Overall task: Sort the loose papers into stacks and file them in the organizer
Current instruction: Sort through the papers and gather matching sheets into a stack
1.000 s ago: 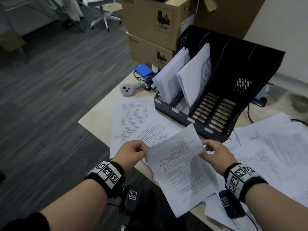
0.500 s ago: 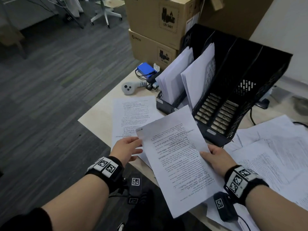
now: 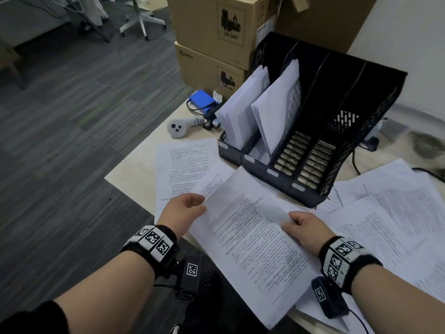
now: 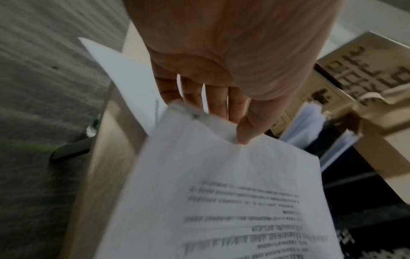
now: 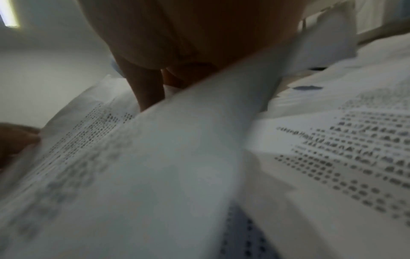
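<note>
A printed sheet [image 3: 252,239] is held above the table's near edge, just in front of the black organizer [image 3: 342,112]. My left hand [image 3: 198,204] pinches its left edge; in the left wrist view the thumb [image 4: 246,129] lies on top of the sheet [image 4: 221,192] with the fingers under it. My right hand [image 3: 290,221] grips the right edge. The right wrist view is blurred and shows fingers [image 5: 146,87] behind the sheet [image 5: 155,157]. White paper stacks [image 3: 243,104] [image 3: 279,107] stand in the organizer's two left slots; the two right slots hold none.
Loose printed pages lie spread at the right [image 3: 397,213] and one at the left [image 3: 185,165] of the pale table [image 3: 134,172]. A white controller [image 3: 178,126] and a blue pack [image 3: 202,100] sit behind. Cardboard boxes [image 3: 214,30] stand beyond the organizer.
Half a second ago the right hand alone held the sheet and the left hand was open beside it. The left hand has since taken the left edge, and the sheet has turned and dropped lower.
</note>
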Tool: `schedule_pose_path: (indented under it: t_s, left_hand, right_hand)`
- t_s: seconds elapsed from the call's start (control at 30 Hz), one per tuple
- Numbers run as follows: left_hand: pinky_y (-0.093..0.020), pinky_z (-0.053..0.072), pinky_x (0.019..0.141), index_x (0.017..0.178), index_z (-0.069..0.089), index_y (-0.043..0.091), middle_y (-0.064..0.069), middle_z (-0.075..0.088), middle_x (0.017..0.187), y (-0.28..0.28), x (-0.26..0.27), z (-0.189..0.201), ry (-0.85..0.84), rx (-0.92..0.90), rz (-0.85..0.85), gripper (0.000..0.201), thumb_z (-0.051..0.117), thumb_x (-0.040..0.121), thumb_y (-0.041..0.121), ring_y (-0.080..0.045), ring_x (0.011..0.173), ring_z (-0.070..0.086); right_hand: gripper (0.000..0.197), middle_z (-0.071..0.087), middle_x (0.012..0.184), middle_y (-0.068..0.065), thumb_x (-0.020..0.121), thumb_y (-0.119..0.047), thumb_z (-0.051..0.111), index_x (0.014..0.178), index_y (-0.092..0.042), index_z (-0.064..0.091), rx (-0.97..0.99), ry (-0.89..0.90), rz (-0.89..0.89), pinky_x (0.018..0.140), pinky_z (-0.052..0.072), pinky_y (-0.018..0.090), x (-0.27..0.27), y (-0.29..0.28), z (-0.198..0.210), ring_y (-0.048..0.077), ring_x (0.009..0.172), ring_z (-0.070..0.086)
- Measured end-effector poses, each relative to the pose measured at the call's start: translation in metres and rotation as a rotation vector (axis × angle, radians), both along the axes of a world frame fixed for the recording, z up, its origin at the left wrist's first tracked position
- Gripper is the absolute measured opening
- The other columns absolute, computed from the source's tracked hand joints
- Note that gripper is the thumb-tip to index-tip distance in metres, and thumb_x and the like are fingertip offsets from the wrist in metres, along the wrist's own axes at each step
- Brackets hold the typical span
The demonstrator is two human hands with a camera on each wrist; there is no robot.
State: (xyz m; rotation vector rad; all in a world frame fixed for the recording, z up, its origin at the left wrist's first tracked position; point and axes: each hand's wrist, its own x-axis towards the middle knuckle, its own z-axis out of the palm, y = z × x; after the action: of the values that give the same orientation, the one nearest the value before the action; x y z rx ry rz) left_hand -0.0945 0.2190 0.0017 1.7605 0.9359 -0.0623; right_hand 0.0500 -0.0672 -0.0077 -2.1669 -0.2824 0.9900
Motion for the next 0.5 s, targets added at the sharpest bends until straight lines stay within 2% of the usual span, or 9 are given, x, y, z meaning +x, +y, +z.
schedule_pose_path:
  t_s: [0.03,0.1,0.17,0.2,0.27,0.37,0.43,0.5]
  left_hand:
    - [-0.024,0.048,0.072,0.101,0.073,0.031,0.014,0.075,0.096,-0.002,0.004,0.004,0.029,0.03,-0.088,0.014,0.074,0.087,0.026,-0.004,0.086,0.068]
    - [-0.024,0.051,0.075,0.099,0.075,0.03,0.013,0.076,0.093,-0.009,0.012,0.01,0.069,0.04,-0.243,0.011,0.072,0.089,0.033,-0.003,0.085,0.07]
    - [-0.029,0.056,0.077,0.097,0.076,0.026,0.006,0.078,0.091,-0.019,0.022,0.015,0.062,-0.003,-0.307,0.012,0.068,0.092,0.034,-0.012,0.083,0.074]
    - [-0.031,0.056,0.076,0.095,0.076,0.022,0.0,0.079,0.089,-0.025,0.026,0.016,0.047,-0.024,-0.304,0.014,0.067,0.093,0.032,-0.019,0.081,0.074]
    - [-0.038,0.059,0.073,0.09,0.075,0.014,-0.009,0.078,0.085,-0.035,0.033,0.014,0.018,-0.082,-0.253,0.016,0.066,0.096,0.026,-0.03,0.077,0.074]
    - [-0.057,0.06,0.084,0.093,0.075,0.008,-0.015,0.078,0.089,-0.049,0.041,0.006,-0.001,-0.222,-0.126,0.016,0.065,0.096,0.02,-0.038,0.084,0.075]
    - [-0.062,0.057,0.088,0.099,0.073,0.004,-0.018,0.078,0.094,-0.06,0.046,0.001,0.004,-0.3,-0.078,0.017,0.065,0.096,0.018,-0.04,0.089,0.075]
    - [-0.063,0.055,0.09,0.104,0.07,0.0,-0.02,0.077,0.098,-0.07,0.049,-0.002,0.01,-0.361,-0.041,0.02,0.064,0.097,0.017,-0.043,0.092,0.074]
  right_hand:
    - [0.025,0.061,0.056,-0.009,0.093,-0.024,0.067,0.068,-0.018,0.064,-0.02,-0.029,0.049,0.06,0.046,0.029,0.0,-0.002,0.003,0.008,0.052,0.055]
    - [0.032,0.05,0.053,-0.01,0.091,-0.027,0.069,0.063,-0.019,0.056,-0.031,-0.067,0.105,0.059,0.039,0.028,0.001,-0.006,0.008,0.008,0.05,0.045]
    - [0.031,0.05,0.056,-0.009,0.09,-0.028,0.07,0.063,-0.019,0.057,-0.025,-0.097,0.106,0.06,0.039,0.028,0.002,-0.012,0.014,0.009,0.052,0.046]
    - [0.028,0.055,0.059,-0.01,0.091,-0.03,0.069,0.066,-0.019,0.061,-0.015,-0.114,0.067,0.062,0.042,0.028,0.003,-0.017,0.016,0.009,0.055,0.05]
    - [0.021,0.068,0.074,-0.009,0.093,-0.037,0.065,0.079,-0.022,0.071,-0.004,-0.158,-0.1,0.069,0.046,0.026,0.003,-0.032,0.025,0.01,0.069,0.061]
    - [0.033,0.069,0.094,-0.002,0.099,-0.044,0.053,0.097,-0.019,0.073,-0.029,-0.245,-0.421,0.077,0.042,0.029,0.004,-0.07,0.038,0.018,0.086,0.061]
    - [0.041,0.072,0.093,0.003,0.1,-0.046,0.049,0.102,-0.013,0.072,0.063,-0.201,-0.663,0.071,0.045,0.03,0.002,-0.103,0.041,0.022,0.082,0.065]
    - [0.046,0.077,0.089,0.008,0.101,-0.051,0.045,0.103,-0.013,0.071,0.179,-0.085,-0.816,0.066,0.046,0.03,-0.006,-0.13,0.042,0.023,0.073,0.069]
